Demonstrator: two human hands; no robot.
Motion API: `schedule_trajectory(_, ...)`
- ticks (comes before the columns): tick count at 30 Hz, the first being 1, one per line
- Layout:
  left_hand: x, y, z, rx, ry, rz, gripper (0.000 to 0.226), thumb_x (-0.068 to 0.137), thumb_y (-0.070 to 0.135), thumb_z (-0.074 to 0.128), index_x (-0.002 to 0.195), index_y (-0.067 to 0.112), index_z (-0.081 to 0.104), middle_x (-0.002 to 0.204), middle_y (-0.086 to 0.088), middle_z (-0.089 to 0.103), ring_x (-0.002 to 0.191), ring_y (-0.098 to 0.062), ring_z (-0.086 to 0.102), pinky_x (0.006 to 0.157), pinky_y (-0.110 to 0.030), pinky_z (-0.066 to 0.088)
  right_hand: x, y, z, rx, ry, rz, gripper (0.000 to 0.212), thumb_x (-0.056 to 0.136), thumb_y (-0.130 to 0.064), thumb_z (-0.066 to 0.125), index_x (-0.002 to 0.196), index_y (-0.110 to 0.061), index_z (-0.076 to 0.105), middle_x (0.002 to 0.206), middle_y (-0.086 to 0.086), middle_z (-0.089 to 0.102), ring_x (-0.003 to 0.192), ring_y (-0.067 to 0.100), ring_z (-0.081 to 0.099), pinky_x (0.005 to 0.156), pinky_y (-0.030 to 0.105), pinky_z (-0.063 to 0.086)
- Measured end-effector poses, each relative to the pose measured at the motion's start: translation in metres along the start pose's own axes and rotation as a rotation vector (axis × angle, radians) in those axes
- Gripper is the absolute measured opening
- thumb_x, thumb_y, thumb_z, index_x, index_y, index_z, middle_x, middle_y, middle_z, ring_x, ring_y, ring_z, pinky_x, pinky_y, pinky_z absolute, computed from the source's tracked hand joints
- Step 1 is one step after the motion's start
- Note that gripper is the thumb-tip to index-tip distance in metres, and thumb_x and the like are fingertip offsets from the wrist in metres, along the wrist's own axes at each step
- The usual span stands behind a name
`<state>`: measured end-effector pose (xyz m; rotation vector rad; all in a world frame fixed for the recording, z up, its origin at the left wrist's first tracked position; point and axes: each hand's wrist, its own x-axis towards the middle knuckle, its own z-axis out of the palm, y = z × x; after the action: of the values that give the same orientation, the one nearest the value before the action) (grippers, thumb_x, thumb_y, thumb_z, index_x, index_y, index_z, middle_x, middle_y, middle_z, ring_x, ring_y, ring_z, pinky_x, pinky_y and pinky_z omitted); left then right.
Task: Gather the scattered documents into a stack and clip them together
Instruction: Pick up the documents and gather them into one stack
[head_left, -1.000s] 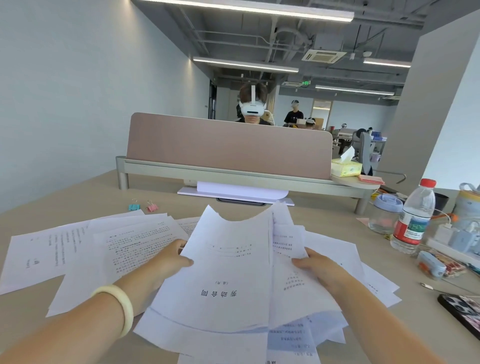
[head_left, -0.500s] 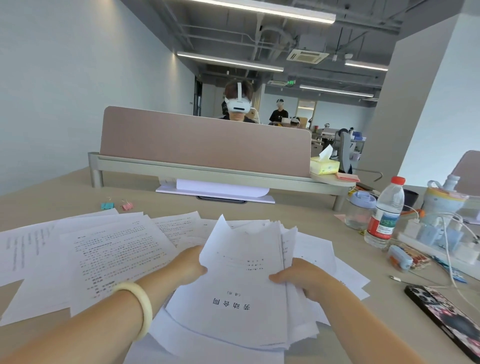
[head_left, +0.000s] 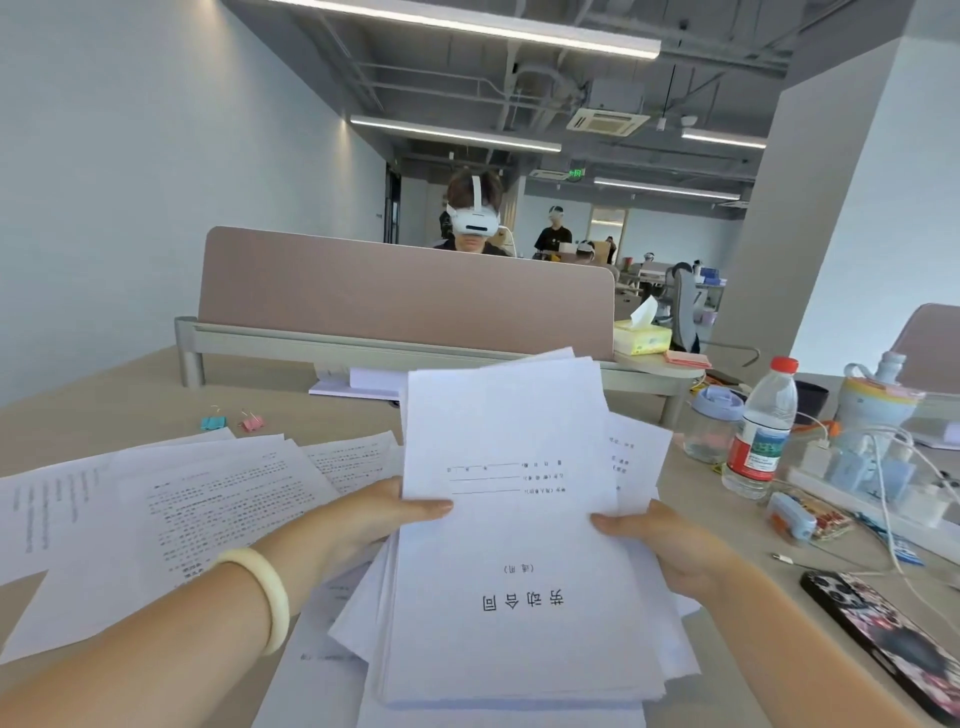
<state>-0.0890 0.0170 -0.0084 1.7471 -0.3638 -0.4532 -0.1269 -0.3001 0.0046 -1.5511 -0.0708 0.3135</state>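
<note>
A stack of white printed sheets (head_left: 514, 561) is held upright-tilted in front of me, its cover page upside down to me. My left hand (head_left: 363, 519) grips its left edge, thumb on top; a pale bangle sits on that wrist. My right hand (head_left: 670, 545) grips the right edge. More loose printed sheets (head_left: 171, 509) lie spread on the table to the left, and a few lie under the stack. Two binder clips, a blue clip (head_left: 213, 422) and a pink clip (head_left: 251, 422), rest on the table at the far left.
A beige desk divider (head_left: 395, 296) runs across the back, with a person in a white headset behind it. To the right stand a water bottle (head_left: 761, 431), a glass jar (head_left: 712, 423), chargers with cables (head_left: 862, 462) and a phone (head_left: 888, 639).
Both hands have squared the fanned sheets into a tighter stack and lifted its far end up toward me. The camera view has shifted slightly.
</note>
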Motion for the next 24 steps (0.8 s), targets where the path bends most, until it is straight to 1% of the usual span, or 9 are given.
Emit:
schedule_trajectory(2,0.002,0.008,0.002,0.030,0.079,0.042,0.065,0.062,0.032,0.083,0.122,0.023,0.061,0.125,0.009,0.064,0.124,-0.014,0.054,0.109,-0.032,0.036,-0.005,-0.013,0.010,-0.020,0.010,-0.057,0.063,0.054,-0.020,0.083,0.113,-0.007,0.066,0.115,0.015,0.070,0.104,0.032,0.068,0.090,0.044,0.054)
schedule_trajectory(5,-0.002,0.029,0.002,0.032,0.317,0.169,0.043,0.083,0.002,0.066,0.125,0.008,0.056,0.122,-0.006,0.063,0.123,-0.024,0.055,0.097,-0.026,0.042,-0.010,-0.040,0.030,-0.058,0.095,-0.168,0.043,0.075,-0.015,0.074,0.117,-0.009,0.065,0.116,0.011,0.071,0.107,0.029,0.067,0.098,0.047,0.050)
schedule_trajectory(8,-0.017,0.063,-0.005,0.146,0.473,0.292,0.036,0.090,0.008,0.058,0.126,0.009,0.056,0.120,-0.002,0.062,0.117,-0.019,0.057,0.099,-0.024,0.043,-0.011,-0.071,0.047,-0.073,0.133,-0.324,0.025,0.088,-0.010,0.063,0.112,-0.015,0.066,0.116,0.006,0.071,0.106,0.024,0.068,0.095,0.043,0.051)
schedule_trajectory(11,-0.034,0.092,-0.013,0.179,0.505,0.390,0.035,0.092,0.016,0.056,0.127,0.017,0.054,0.113,0.011,0.060,0.104,-0.005,0.058,0.078,-0.004,0.045,-0.010,-0.094,0.061,-0.092,0.103,-0.399,0.019,0.087,-0.016,0.064,0.105,-0.021,0.069,0.109,0.000,0.074,0.101,0.020,0.070,0.094,0.042,0.052)
schedule_trajectory(14,-0.042,0.099,-0.016,0.133,0.568,0.407,0.038,0.089,0.017,0.061,0.127,0.018,0.054,0.111,0.007,0.061,0.104,-0.012,0.058,0.079,-0.018,0.046,-0.003,-0.103,0.071,-0.135,0.091,-0.387,0.040,0.073,-0.032,0.077,0.111,-0.024,0.068,0.111,-0.004,0.073,0.105,0.020,0.069,0.099,0.046,0.049)
schedule_trajectory(17,-0.042,0.095,-0.016,0.099,0.544,0.371,0.040,0.088,0.016,0.062,0.127,0.013,0.055,0.104,0.008,0.065,0.097,-0.009,0.063,0.080,-0.017,0.052,0.003,-0.103,0.084,-0.141,0.136,-0.406,0.065,0.059,-0.047,0.082,0.118,-0.025,0.066,0.117,-0.007,0.070,0.112,0.018,0.065,0.103,0.045,0.045)
schedule_trajectory(19,-0.039,0.093,-0.014,0.094,0.528,0.368,0.039,0.087,0.017,0.063,0.126,0.014,0.055,0.097,0.016,0.064,0.088,0.002,0.061,0.067,-0.005,0.050,0.006,-0.103,0.089,-0.094,0.190,-0.410,0.054,0.065,-0.042,0.081,0.114,-0.022,0.068,0.112,-0.005,0.073,0.107,0.018,0.068,0.101,0.044,0.048)
schedule_trajectory(21,-0.037,0.095,-0.013,0.055,0.561,0.390,0.032,0.087,0.015,0.063,0.118,0.020,0.055,0.091,0.019,0.061,0.082,0.003,0.059,0.054,0.002,0.044,0.007,-0.107,0.090,-0.048,0.216,-0.400,0.047,0.070,-0.039,0.079,0.113,-0.021,0.068,0.109,-0.003,0.074,0.101,0.019,0.070,0.098,0.043,0.051)
schedule_trajectory(24,-0.036,0.106,-0.013,0.060,0.610,0.436,0.037,0.085,0.017,0.067,0.116,0.027,0.051,0.095,0.020,0.061,0.084,0.005,0.058,0.060,-0.002,0.046,0.006,-0.107,0.088,0.004,0.239,-0.422,0.049,0.071,-0.041,0.078,0.116,-0.026,0.064,0.109,-0.005,0.074,0.100,0.019,0.070,0.094,0.043,0.053)
